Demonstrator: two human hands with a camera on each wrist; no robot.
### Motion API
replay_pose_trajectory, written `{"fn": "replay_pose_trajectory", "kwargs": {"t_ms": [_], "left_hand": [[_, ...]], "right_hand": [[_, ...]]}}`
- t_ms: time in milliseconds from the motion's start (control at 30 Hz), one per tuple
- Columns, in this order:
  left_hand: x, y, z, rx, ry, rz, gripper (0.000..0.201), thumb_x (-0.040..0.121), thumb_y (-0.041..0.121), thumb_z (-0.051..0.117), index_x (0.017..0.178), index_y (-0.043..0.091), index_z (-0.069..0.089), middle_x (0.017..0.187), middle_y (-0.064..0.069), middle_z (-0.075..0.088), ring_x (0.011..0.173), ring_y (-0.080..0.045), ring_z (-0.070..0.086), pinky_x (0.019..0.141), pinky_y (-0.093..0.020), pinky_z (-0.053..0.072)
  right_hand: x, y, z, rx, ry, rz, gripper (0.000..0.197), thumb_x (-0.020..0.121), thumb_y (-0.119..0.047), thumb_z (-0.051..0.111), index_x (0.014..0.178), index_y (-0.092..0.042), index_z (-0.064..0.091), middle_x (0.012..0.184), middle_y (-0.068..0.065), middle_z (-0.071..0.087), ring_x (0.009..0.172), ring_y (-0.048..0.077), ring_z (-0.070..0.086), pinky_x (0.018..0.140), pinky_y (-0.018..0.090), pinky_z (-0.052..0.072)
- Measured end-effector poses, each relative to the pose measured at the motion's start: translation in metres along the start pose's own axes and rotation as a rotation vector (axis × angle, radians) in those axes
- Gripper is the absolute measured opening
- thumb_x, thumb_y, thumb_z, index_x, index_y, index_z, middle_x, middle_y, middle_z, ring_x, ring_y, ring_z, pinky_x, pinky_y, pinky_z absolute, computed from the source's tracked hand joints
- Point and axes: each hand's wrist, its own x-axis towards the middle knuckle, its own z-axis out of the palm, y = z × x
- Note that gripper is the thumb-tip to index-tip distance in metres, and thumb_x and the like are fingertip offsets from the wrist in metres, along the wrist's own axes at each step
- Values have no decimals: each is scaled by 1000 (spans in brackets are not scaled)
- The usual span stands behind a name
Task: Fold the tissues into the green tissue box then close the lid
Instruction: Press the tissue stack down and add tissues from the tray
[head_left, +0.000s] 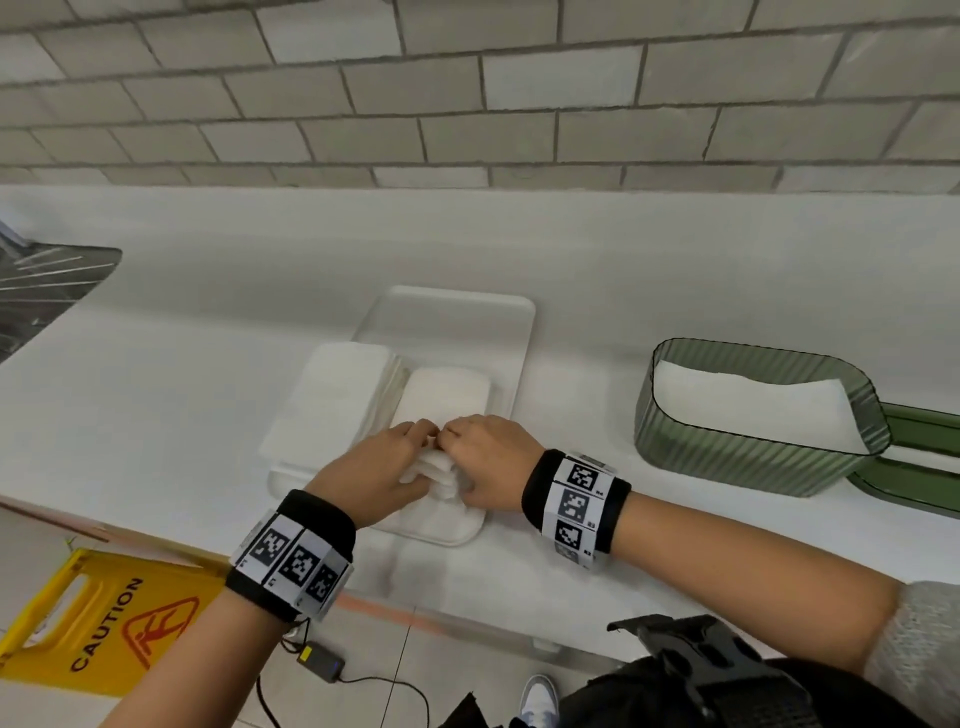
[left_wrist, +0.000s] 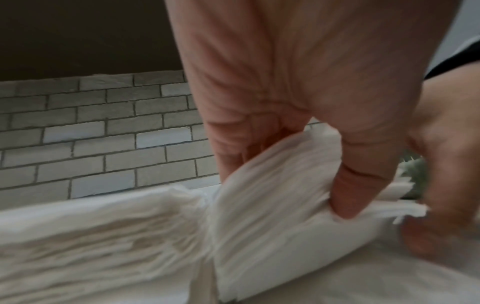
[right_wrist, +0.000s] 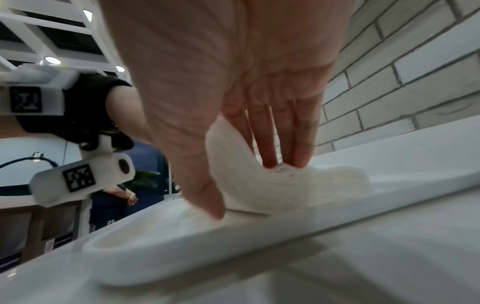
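Observation:
A white tissue stack (head_left: 441, 397) lies on the right side of a white tray (head_left: 511, 364), with a second tissue stack (head_left: 335, 395) to its left. Both hands meet at the near end of the right stack and lift it into a fold. My left hand (head_left: 410, 462) grips the raised wad, with the thumb (left_wrist: 348, 195) pressed into the tissues (left_wrist: 259, 216). My right hand (head_left: 467, 460) pinches the same end between the thumb (right_wrist: 205, 195) and nearly straight fingers (right_wrist: 285, 144). The ribbed green tissue box (head_left: 737, 457) stands open at the right with white tissue (head_left: 743, 405) inside.
The box's dark green lid (head_left: 930, 467) lies behind the box at the right edge. A grey tiled wall (head_left: 467, 104) backs the white counter (head_left: 208, 312). A sink drainer (head_left: 47, 280) sits far left. A yellow caution sign (head_left: 104, 618) stands on the floor below.

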Motion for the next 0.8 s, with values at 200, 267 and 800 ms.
{"fn": "replay_pose_trajectory", "kwargs": {"t_ms": [200, 267, 800], "left_hand": [[-5, -2, -8, -110, 56, 2, 36, 89, 18, 61, 125, 13, 58, 108, -1, 67, 94, -17, 63, 82, -29, 49], [-4, -5, -10, -145, 57, -7, 32, 90, 21, 62, 122, 15, 62, 105, 1, 70, 91, -13, 63, 76, -18, 46], [1, 2, -5, -62, 125, -93, 26, 84, 18, 66, 110, 16, 64, 90, -2, 68, 79, -19, 61, 69, -26, 46]], "right_hand": [[10, 15, -17, 138, -48, 47, 26, 78, -21, 67, 104, -16, 67, 88, 6, 67, 82, 26, 62, 65, 31, 47], [12, 20, -18, 195, -64, 42, 28, 78, -27, 70, 105, -20, 70, 90, 4, 68, 82, 22, 62, 68, 30, 47], [16, 15, -18, 138, -8, 70, 16, 82, -24, 65, 89, -10, 65, 71, 2, 52, 70, 26, 55, 57, 29, 36]]}}
